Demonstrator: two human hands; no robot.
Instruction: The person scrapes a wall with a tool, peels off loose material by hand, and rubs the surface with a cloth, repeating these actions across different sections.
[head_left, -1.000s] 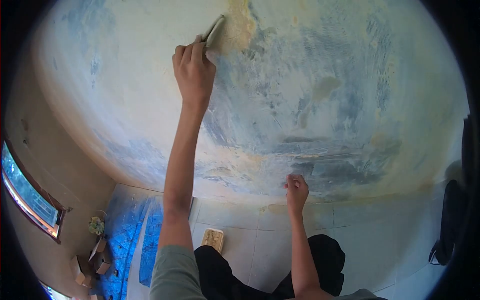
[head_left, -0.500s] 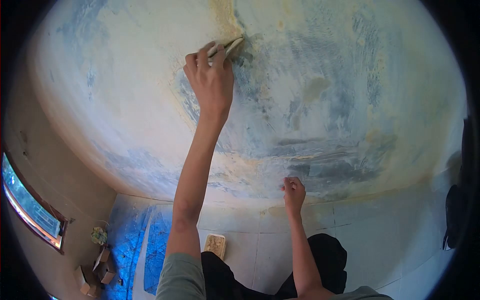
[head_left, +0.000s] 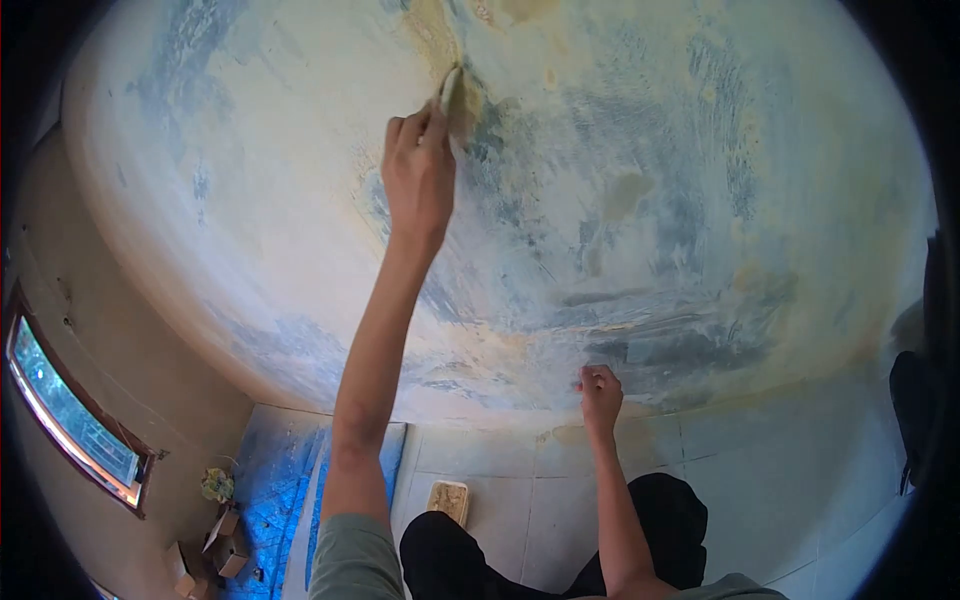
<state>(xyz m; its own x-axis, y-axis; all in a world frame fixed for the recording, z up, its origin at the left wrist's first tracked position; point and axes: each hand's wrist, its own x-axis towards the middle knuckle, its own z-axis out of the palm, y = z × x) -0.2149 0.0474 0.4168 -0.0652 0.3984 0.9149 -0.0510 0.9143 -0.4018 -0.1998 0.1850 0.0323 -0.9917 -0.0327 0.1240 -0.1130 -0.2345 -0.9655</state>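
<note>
My left hand (head_left: 418,180) is raised against the wall (head_left: 300,180), fingers closed round a thin pale scraper (head_left: 450,88). The scraper's edge meets the wall beside a damp, grey-brown patch (head_left: 465,110). Blue-grey and yellowish smears mark the wall around it. Lower down on the right, my right hand (head_left: 601,393) hangs near the foot of the wall with its fingers curled together; whether anything small is between them is hidden.
A tray of tan material (head_left: 449,500) stands on the tiled floor (head_left: 500,520) by my knee. A blue sheet (head_left: 275,500), cardboard boxes (head_left: 228,545) and a window (head_left: 75,410) are at the left. A dark object (head_left: 912,415) is at the right edge.
My left hand has shifted slightly left, and the scraper has turned more upright against the wall. The view has moved a little, so the tray and floor sit slightly lower and further right.
</note>
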